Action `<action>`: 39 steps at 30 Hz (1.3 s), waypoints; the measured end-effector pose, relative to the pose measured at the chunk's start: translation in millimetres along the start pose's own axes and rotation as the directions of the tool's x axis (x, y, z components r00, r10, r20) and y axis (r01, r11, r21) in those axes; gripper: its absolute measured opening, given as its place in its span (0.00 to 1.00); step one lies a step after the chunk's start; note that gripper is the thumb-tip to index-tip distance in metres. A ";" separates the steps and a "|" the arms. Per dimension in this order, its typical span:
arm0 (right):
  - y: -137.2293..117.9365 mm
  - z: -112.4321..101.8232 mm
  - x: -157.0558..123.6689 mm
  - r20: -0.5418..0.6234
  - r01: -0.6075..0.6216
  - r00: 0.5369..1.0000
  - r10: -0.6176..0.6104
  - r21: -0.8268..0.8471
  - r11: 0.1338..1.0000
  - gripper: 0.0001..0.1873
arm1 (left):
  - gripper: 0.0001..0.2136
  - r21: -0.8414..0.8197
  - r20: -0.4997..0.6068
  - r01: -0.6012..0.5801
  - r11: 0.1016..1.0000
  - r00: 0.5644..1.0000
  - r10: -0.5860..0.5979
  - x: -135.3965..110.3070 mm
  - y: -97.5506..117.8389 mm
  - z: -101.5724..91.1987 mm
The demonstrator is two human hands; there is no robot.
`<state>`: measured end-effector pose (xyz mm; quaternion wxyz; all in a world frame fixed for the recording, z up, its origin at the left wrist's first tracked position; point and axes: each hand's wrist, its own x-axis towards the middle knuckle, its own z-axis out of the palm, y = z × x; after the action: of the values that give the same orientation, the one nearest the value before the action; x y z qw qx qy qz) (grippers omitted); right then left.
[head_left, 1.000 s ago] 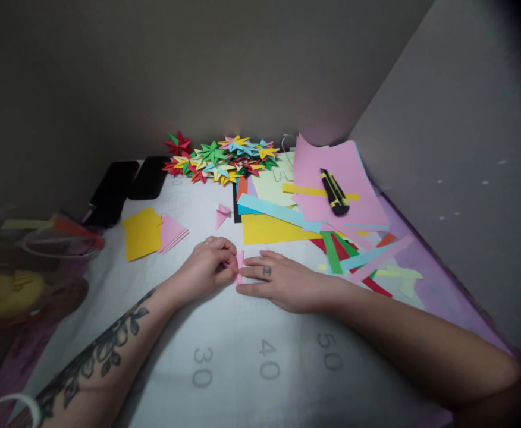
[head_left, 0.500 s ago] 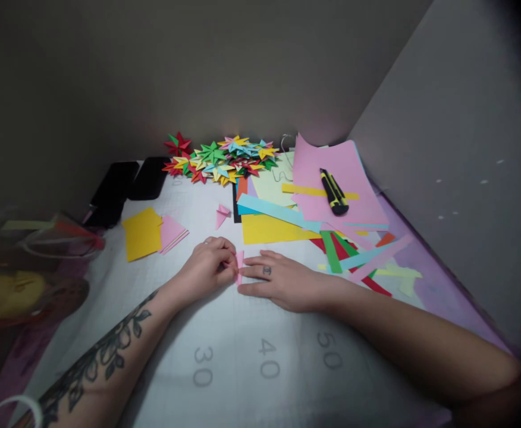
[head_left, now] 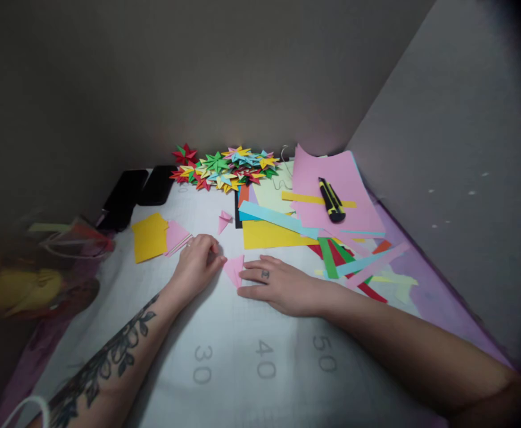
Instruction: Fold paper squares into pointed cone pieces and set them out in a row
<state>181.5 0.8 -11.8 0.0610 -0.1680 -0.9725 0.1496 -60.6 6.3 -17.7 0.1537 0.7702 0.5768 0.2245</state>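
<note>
A small folded piece of pink paper (head_left: 233, 268) lies on the white sheet between my hands, its point toward me. My right hand (head_left: 282, 287) lies flat with fingers stretched out, the tips resting on the paper's right edge. At the paper's left side is my left hand (head_left: 198, 261), fingers loosely curled and thumb apart from the index finger, its tip close to the paper edge. Just beyond, a finished-looking pink folded piece (head_left: 224, 221) stands alone. Near my left knuckles are pink paper pieces (head_left: 177, 236) beside yellow paper squares (head_left: 150, 238).
Colourful folded paper stars (head_left: 225, 166) are heaped against the wall. A yellow-black box cutter (head_left: 332, 200) rests on pink sheets (head_left: 358, 208). Coloured strips (head_left: 363, 264) lie scattered at right, dark phones (head_left: 156, 185) at back left, a plastic bag (head_left: 79, 238) at far left.
My left hand has let go of the pink paper and moved slightly left. The paper now shows as a flat, wider triangle. My right hand stays on it; the view has shifted slightly.
</note>
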 end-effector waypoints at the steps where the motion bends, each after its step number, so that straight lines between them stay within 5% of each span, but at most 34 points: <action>1: -0.4 0.0 -0.2 -0.002 -0.002 1.000 0.002 0.002 1.000 0.21 | 0.07 0.001 -0.007 0.006 1.000 1.000 -0.006 -0.3 -0.1 -0.2; 14: -18.2 -11.9 -1.0 0.058 -0.072 0.996 0.067 0.080 0.994 0.25 | 0.08 -0.031 -0.050 0.076 0.997 0.996 -0.078 -5.7 8.5 -1.8; 31: -33.7 8.6 9.1 0.019 -0.131 0.991 0.130 0.099 0.986 0.31 | 0.09 -0.131 -0.106 0.123 0.984 0.985 -0.137 -8.5 14.6 -1.2; 39: -35.6 10.7 7.1 0.038 -0.178 0.984 0.174 0.161 0.971 0.30 | 0.12 0.052 0.164 0.263 0.964 0.950 -0.268 -12.8 25.8 -13.1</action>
<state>162.1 -31.6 -10.3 0.0493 -0.2463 -0.9388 0.2356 -49.3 -13.6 4.1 0.2196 0.7042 0.6631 0.1273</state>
